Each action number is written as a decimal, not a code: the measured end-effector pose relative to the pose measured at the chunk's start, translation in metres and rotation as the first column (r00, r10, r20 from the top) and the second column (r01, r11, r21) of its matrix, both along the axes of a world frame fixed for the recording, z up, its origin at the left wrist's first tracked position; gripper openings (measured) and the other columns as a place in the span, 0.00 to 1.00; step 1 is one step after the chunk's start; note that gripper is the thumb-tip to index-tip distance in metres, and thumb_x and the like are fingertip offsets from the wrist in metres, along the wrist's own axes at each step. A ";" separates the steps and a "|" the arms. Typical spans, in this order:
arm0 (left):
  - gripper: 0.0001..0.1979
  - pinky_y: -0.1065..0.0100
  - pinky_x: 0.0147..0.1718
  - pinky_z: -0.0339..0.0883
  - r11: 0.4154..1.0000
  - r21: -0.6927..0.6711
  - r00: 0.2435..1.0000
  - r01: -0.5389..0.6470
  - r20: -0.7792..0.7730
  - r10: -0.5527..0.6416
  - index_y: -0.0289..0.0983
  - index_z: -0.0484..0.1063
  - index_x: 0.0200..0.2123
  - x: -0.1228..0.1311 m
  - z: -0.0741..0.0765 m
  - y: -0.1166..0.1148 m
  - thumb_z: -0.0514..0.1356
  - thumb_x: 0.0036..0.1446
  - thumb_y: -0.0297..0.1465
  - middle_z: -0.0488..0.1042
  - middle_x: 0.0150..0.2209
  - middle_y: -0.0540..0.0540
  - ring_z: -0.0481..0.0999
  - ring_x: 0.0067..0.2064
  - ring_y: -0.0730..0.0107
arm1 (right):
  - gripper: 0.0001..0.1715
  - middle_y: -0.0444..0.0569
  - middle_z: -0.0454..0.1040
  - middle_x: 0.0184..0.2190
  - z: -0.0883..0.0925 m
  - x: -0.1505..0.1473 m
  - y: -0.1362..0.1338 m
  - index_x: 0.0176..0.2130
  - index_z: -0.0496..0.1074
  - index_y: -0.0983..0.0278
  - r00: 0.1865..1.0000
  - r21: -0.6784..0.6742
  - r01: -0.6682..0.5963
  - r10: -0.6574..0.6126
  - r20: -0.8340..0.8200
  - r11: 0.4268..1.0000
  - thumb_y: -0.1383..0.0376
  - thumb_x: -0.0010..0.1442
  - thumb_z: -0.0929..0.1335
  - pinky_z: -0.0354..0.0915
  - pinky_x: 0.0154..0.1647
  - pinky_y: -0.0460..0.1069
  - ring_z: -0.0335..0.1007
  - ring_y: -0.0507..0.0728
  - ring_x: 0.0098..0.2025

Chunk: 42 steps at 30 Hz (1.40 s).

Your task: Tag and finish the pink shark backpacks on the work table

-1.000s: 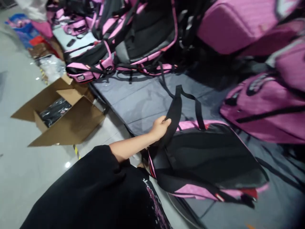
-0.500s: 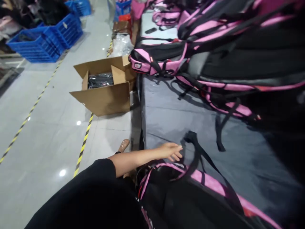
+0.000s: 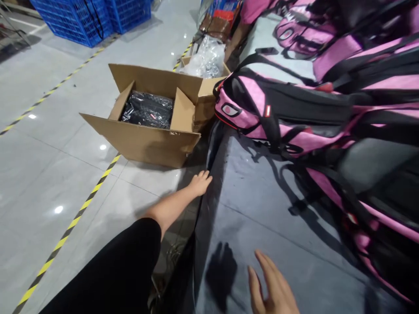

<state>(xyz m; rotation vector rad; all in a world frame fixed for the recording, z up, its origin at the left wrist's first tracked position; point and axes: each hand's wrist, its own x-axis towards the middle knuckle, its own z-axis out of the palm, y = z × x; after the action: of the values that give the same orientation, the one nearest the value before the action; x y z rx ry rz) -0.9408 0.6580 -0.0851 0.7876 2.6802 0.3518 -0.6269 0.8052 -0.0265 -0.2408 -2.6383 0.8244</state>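
My left hand (image 3: pixel 200 183) reaches forward beside the edge of the grey-covered table (image 3: pixel 248 205). Its fingers are stretched out and hold nothing; whether the fingertips touch the cover I cannot tell. Low in the view, my right hand (image 3: pixel 273 288) is over the tabletop with fingers apart and nothing in them, its shadow falling to the left. Ahead of both hands lies a pink and black backpack (image 3: pixel 304 109) with loose black straps on the table. An open cardboard box (image 3: pixel 147 146) stands on the floor left of the table, with a black item in clear plastic wrap (image 3: pixel 149 109) inside.
More pink and black bags (image 3: pixel 301 32) are piled along the far and right parts of the table. Behind the box, clear plastic bags (image 3: pixel 207 56) fill another carton. Blue crates (image 3: pixel 78 22) stand at the upper left. Yellow-and-black tape (image 3: pixel 87 205) runs along the shiny floor.
The view has shifted forward and left, so the box appears larger. My left hand has moved from above the near backpack to the table edge. My right hand has come into view; the near backpack has left it.
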 end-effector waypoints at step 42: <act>0.08 0.61 0.36 0.63 0.838 -0.481 0.873 0.260 -0.253 -0.416 0.35 0.74 0.36 -0.100 -0.003 -0.058 0.55 0.60 0.21 0.73 0.37 0.40 0.68 0.46 0.58 | 0.38 0.61 0.70 0.59 -0.143 -0.494 -0.050 0.67 0.55 0.71 0.871 -0.496 0.300 -0.021 0.491 0.815 0.75 0.59 0.62 0.61 0.64 0.54 0.66 0.60 0.61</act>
<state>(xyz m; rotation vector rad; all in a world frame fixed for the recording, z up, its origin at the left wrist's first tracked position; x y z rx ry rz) -1.0404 0.5999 -0.0885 1.2463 2.6817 -0.5105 -1.1205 0.7551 -0.1700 -0.9209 -2.6475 1.6456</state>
